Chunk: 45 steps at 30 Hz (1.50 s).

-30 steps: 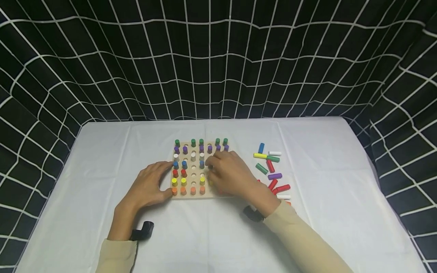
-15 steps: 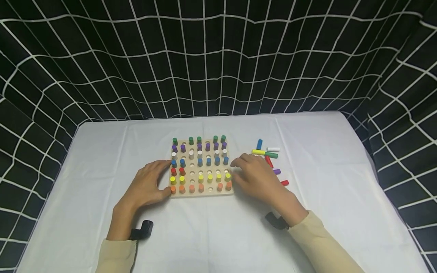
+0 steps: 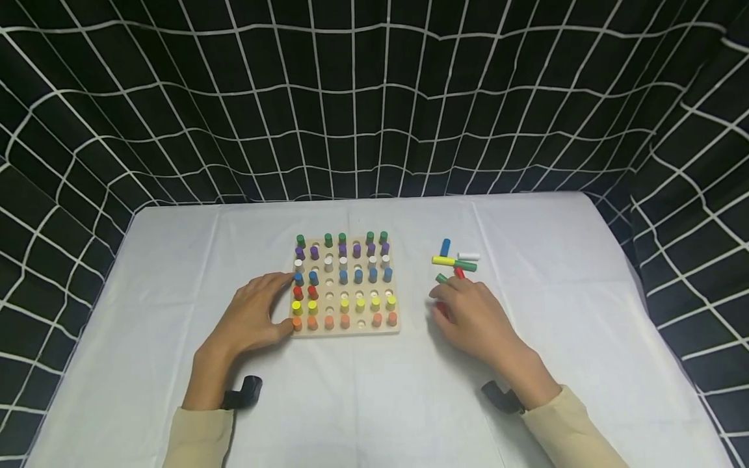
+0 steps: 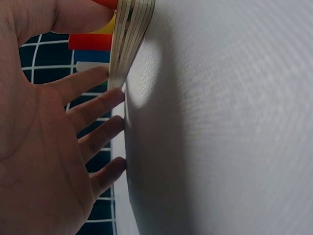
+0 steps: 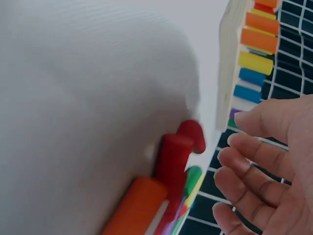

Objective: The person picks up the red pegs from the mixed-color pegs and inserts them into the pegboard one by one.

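While left hand (image 3: 251, 317), unclenched, braces pale wooden pegboard (image 3: 351, 332), empty right hand (image 3: 475, 313) nears red cylindrical peg (image 5: 173, 159) toward tabletop's (image 3: 562, 292) right edge; probably peg selection, pinch needed.

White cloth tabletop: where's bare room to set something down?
Free: near side of the white cloth tabletop, before the wooden pegboard; strip between pegboard and right hand; left of the left hand; right of the loose multicoloured cylindrical pegs. Crowded: among those pegs, partly hidden by the right hand, and the pegboard's left edge, touched by the left hand.
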Each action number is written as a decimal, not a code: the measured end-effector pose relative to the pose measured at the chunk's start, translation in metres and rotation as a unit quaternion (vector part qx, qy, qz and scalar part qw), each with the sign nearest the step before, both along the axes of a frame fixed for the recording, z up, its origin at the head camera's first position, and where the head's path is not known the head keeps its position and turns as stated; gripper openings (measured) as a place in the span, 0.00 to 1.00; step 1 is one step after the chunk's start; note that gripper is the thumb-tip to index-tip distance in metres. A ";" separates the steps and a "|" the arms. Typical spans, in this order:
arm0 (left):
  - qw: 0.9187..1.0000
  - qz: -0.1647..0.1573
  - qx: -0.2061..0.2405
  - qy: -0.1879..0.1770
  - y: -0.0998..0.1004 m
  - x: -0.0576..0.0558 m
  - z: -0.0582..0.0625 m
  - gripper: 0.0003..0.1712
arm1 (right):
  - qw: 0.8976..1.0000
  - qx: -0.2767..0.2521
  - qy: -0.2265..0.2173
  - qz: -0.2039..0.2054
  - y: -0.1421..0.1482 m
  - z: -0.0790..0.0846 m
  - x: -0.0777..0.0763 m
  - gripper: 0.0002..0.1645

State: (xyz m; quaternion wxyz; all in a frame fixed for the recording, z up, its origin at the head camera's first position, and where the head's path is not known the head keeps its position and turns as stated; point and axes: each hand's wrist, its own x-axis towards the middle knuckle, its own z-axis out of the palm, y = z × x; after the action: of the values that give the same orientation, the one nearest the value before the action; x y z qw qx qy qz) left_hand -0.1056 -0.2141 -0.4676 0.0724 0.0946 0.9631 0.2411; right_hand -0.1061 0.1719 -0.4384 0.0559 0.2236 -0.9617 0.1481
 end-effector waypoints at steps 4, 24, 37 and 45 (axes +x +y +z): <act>1.000 -0.003 0.004 0.012 -0.001 -0.001 0.002 0.48 | 1.000 0.002 0.010 -0.012 0.009 -0.003 0.006 0.09; 1.000 -0.005 0.007 0.005 -0.001 -0.002 0.000 0.48 | 0.998 0.014 0.004 -0.056 0.018 -0.020 0.018 0.13; 1.000 -0.006 0.007 0.010 0.001 -0.002 0.003 0.48 | 0.998 0.032 0.011 -0.061 0.017 -0.013 0.014 0.11; 1.000 -0.006 0.007 0.010 0.000 -0.001 0.002 0.48 | 0.998 0.024 0.006 -0.062 0.015 -0.008 0.012 0.11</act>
State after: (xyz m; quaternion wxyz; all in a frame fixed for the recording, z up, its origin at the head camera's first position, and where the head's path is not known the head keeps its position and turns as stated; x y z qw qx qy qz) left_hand -0.1069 -0.2143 -0.4660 0.0635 0.1030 0.9617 0.2461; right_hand -0.0938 0.1874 -0.4462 0.0654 0.1657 -0.9766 0.1202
